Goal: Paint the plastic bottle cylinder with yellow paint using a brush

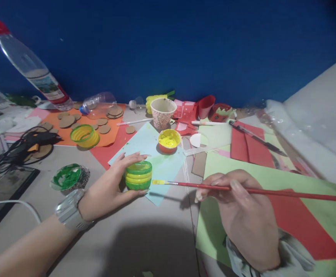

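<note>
My left hand (pixel 116 182), with a grey watch on its wrist, is wrapped round a ribbed ring of clear plastic (pixel 138 176) painted in green and yellow bands. The ring stands partly on a light blue sheet (pixel 157 196). In my right hand (pixel 243 211) is a long red paintbrush (pixel 214 187), pinched between thumb and fingers. Its yellow-coated bristles point left, close to the ring's right side; whether they touch it I cannot tell. Behind the ring sits a small cup of yellow paint (pixel 169 141). Left of my left hand stands a cup of green paint (pixel 69 177).
A second green-and-yellow ring (pixel 84 136) sits on orange paper (pixel 107 134) near cardboard discs (pixel 67 121). A tall bottle (pixel 37 69) leans at the back left. Black cables (pixel 14 148) lie at left, a paper cup (pixel 162 113) stands behind, and green paper (pixel 214 227) spreads at right.
</note>
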`<state>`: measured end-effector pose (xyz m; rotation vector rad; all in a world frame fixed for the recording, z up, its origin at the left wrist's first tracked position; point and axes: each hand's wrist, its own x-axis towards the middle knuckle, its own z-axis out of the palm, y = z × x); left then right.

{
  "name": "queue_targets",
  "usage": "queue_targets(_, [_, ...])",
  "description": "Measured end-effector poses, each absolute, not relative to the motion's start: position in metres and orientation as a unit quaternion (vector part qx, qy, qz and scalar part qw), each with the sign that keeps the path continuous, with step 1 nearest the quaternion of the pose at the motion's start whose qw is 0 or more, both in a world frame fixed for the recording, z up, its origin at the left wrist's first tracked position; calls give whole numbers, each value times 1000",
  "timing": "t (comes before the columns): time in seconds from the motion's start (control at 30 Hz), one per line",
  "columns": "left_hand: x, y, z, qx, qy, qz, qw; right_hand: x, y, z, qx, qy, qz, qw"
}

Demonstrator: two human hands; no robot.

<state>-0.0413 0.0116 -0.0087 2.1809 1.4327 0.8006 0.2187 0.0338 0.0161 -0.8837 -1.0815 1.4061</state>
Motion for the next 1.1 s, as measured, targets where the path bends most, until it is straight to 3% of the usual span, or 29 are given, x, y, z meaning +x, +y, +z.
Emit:
queue_targets(0.27, [-45, 12, -9, 802, 517, 268, 134, 217, 30, 5, -358, -518, 596, 498])
queue_targets(0.87, [-40, 9, -5, 811, 512, 244, 142, 215, 23, -2, -356, -562, 579, 471])
queue_targets(1.1, [-39, 9, -2, 819, 510, 230, 129, 222, 24, -3, -349, -632, 506, 472])
